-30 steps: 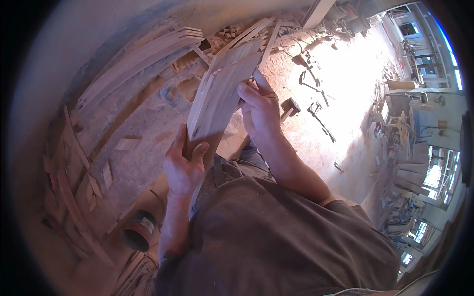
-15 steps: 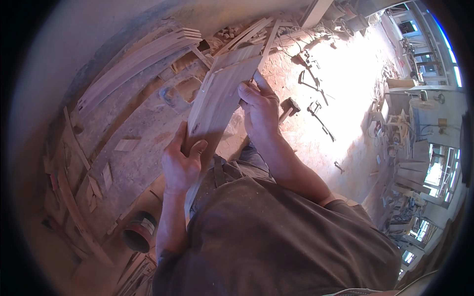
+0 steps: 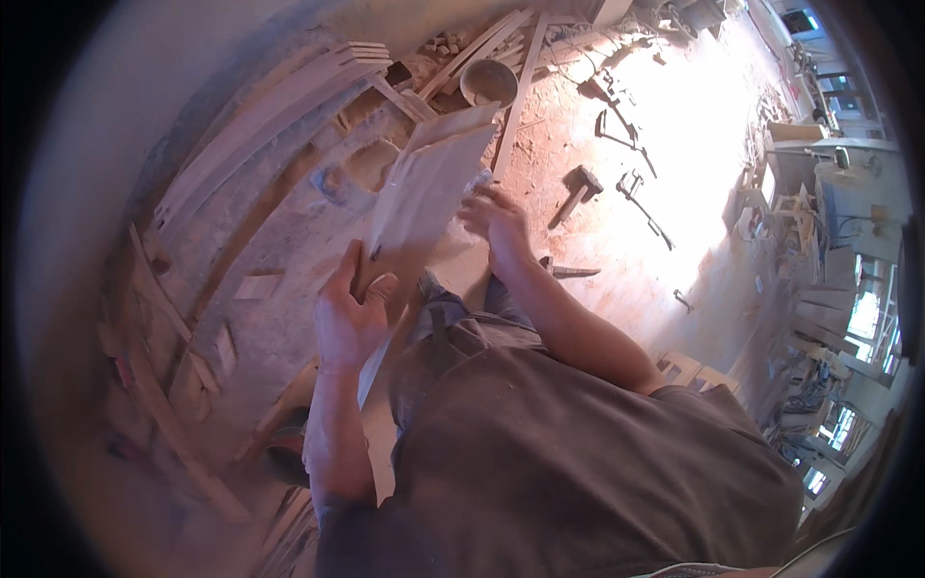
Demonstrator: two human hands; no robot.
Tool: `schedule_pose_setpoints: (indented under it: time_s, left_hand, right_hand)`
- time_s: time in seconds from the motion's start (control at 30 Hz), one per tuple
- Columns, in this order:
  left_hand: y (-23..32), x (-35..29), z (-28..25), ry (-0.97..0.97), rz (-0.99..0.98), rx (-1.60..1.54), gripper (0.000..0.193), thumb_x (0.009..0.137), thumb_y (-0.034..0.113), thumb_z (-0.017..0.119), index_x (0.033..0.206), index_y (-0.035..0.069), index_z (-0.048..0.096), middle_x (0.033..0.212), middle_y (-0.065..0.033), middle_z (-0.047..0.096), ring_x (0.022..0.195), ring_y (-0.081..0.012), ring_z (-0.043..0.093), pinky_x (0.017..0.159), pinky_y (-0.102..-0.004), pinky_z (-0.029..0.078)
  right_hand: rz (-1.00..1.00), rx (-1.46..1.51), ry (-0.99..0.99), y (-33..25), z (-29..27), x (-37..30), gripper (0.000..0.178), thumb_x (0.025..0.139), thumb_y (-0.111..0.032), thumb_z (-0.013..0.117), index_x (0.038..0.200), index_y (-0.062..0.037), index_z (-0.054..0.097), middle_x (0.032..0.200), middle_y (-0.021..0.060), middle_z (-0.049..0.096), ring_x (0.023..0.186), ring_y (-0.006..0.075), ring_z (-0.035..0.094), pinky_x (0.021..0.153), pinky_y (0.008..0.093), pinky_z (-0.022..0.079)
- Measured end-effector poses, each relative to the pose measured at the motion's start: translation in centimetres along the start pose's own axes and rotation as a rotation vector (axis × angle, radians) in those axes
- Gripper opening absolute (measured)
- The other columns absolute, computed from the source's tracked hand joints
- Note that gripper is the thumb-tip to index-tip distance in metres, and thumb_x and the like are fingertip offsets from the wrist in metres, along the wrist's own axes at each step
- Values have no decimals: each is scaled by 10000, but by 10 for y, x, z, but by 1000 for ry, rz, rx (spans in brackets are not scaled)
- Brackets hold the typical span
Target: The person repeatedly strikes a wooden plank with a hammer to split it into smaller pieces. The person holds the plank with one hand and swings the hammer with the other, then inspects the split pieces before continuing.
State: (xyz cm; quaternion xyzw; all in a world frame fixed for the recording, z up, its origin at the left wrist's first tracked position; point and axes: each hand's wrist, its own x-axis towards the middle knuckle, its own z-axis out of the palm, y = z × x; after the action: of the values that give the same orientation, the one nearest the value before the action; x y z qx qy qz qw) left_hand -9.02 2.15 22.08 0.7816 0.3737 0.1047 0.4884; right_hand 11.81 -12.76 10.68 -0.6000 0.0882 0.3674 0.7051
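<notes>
A long pale wooden board slants up and away in front of me. A seam or overlapping edge runs across its far end. My left hand is closed around the board's near end, with the thumb on the near side and the fingers along the left edge. My right hand is by the board's right edge, its fingers bent toward the wood. Those fingers are blurred, and I cannot tell whether they touch the board. A small whitish thing shows just past the fingertips; its kind is unclear.
On the dusty floor at the right lie a hammer and several dark clamps. A round bucket stands beyond the board. Stacked curved wooden pieces are at the far left. A dark bucket stands beside my left forearm.
My right hand has come off the board's right edge and moved nearer to me. The left hand keeps its hold. The view has shifted, and the far bucket now shows.
</notes>
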Motion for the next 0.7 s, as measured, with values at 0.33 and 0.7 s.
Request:
schedule_pose_setpoints:
  time_s: [0.33,0.7]
  left_hand:
    - [-23,27,11,-53,72,431,643,893,232,816,1448,-17,608,1207,-266,722,1096,-445,707,921,-488,568]
    - [-54,68,16,-198,-19,36,512,949,220,776,1352,-67,645,1164,-114,733,1061,-242,692,930,-375,537]
  right_hand:
    - [614,-377,-142,190,-1,55,209,947,-253,657,1089,-103,688,875,18,618,755,159,563,628,345,408]
    - [800,155,-95,168,31,40,445,932,-352,701,1265,-62,648,1161,157,666,988,287,667,923,464,471]
